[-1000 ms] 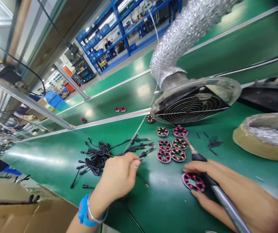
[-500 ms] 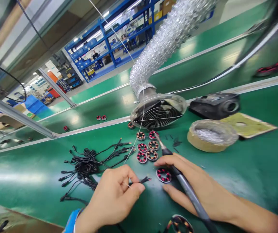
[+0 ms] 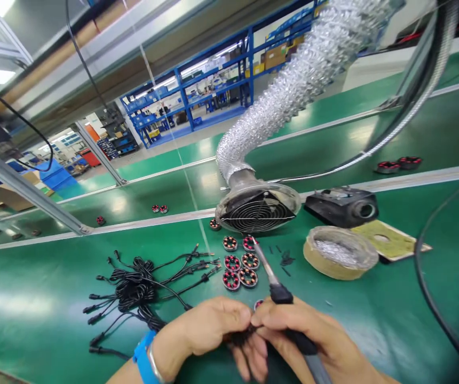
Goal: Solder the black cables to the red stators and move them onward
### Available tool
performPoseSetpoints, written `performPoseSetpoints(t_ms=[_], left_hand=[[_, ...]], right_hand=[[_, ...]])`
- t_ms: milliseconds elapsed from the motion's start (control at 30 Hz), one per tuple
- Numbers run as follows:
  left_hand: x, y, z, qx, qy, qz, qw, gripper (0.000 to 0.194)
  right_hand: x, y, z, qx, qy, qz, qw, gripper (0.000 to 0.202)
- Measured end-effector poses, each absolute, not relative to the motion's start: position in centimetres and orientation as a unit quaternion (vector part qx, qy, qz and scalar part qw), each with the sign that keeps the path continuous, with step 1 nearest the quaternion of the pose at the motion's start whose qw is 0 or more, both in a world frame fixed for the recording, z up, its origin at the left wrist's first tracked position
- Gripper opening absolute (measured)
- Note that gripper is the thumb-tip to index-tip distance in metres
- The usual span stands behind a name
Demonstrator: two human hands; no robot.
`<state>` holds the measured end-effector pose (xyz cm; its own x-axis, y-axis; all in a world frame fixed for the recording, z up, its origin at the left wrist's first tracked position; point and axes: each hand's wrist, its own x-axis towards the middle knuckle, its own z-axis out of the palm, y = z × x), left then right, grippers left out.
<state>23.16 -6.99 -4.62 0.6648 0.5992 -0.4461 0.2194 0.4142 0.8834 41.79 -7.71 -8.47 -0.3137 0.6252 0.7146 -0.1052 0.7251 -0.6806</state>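
My right hand [image 3: 313,328] is wrapped around a soldering iron [image 3: 269,272], whose tip points away toward a group of small round motor stators [image 3: 231,263] with red or copper windings. The fingers of my left hand [image 3: 217,325] are closed on the end of a black cable [image 3: 239,337], mostly hidden by the hand. Both hands meet at their fingertips, and the right thumb and forefinger pinch near the cable end. Just behind the right fingers shows the edge of another stator [image 3: 258,304]. Left of the stators lies a bundle of black cables [image 3: 135,288] with stripped ends.
A fume extractor [image 3: 258,210] with a silver duct [image 3: 277,101] stands behind the stators. To the right are a tape-like ring [image 3: 339,253], a yellow sponge sheet [image 3: 389,240] and a black holder [image 3: 341,205]. A dark cord [image 3: 429,288] hangs at the right.
My hands have come together; before, they were apart, with the right around a stator. The thin solder wire at the left hand no longer shows there. The view has tilted up slightly.
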Motion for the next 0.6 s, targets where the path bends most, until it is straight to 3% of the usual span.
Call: performPoseSetpoints(t_ms=[100, 300, 600], left_hand=[[23.1, -7.4, -5.5, 0.445, 0.395, 0.144, 0.791, 0.062], [23.5, -8.0, -5.2, 0.561, 0.450, 0.251, 0.648, 0.051], [23.9, -8.8, -5.5, 0.615, 0.511, 0.288, 0.526, 0.040]], right_hand=[[41.9, -7.7, -8.0, -0.242, -0.753, 0.274, 0.547, 0.032], [41.9, -7.4, -7.3, -0.336, -0.704, 0.358, 0.513, 0.030], [41.4, -8.4, -7.9, -0.357, -0.708, 0.334, 0.510, 0.027]])
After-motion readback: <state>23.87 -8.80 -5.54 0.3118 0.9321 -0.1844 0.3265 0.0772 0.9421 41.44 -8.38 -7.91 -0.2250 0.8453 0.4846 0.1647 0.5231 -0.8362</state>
